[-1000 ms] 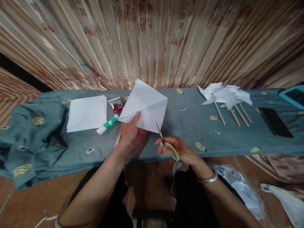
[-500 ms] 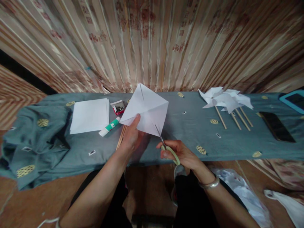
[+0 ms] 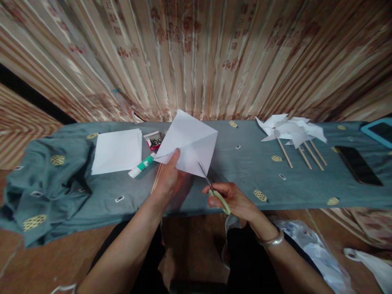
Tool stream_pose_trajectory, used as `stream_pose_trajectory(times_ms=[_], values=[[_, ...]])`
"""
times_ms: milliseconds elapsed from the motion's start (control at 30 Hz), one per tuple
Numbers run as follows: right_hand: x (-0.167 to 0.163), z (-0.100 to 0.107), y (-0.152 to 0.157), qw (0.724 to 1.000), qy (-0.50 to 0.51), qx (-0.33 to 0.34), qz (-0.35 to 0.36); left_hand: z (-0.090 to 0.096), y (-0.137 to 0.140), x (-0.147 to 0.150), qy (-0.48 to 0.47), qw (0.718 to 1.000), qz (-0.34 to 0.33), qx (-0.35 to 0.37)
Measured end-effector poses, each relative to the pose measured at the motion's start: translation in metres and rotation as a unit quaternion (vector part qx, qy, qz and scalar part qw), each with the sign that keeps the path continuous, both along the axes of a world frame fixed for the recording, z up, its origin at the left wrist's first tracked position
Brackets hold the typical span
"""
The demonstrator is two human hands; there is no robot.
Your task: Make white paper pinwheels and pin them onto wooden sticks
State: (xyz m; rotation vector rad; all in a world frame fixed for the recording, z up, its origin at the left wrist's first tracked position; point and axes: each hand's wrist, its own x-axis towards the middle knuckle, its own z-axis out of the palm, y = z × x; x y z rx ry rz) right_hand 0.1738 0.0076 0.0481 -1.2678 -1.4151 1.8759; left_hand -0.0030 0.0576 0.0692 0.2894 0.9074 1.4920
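Note:
My left hand (image 3: 169,175) grips a white square sheet of paper (image 3: 192,136) by its lower left edge, thumb on top and fingers underneath. Crease lines and a slit at the left corner show on the sheet. In my right hand (image 3: 228,197) is a pair of scissors (image 3: 219,199) with pale green handles. Their blades lie at the sheet's lower corner, pointing up towards its middle. Below my left hand, thin wooden sticks (image 3: 157,178) lie partly hidden. Beside them are a green and white glue tube (image 3: 142,165) and a small red box (image 3: 154,140) of metal pins or clips.
A stack of white paper (image 3: 116,152) lies on the left of the cloth-covered table (image 3: 239,171). Several paper pinwheels (image 3: 294,130) on sticks lie at the right, near a dark phone (image 3: 358,165) and a blue-framed device (image 3: 379,131). A curtain (image 3: 196,61) hangs behind.
The view has shifted slightly, so the table sits a little lower. The slit at the sheet's top corner looks less visible now. Both hands keep nearly the same places, scissors still at the paper.

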Motion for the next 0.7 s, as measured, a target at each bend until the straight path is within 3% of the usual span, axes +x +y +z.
stream_pose_trajectory(times_ms=[700], values=[[-0.0045, 0.0021, 0.0, 0.999, 0.011, -0.025, -0.042, 0.0012, -0.0006, -0.0018, 0.006, 1.0, -0.009, -0.001]])
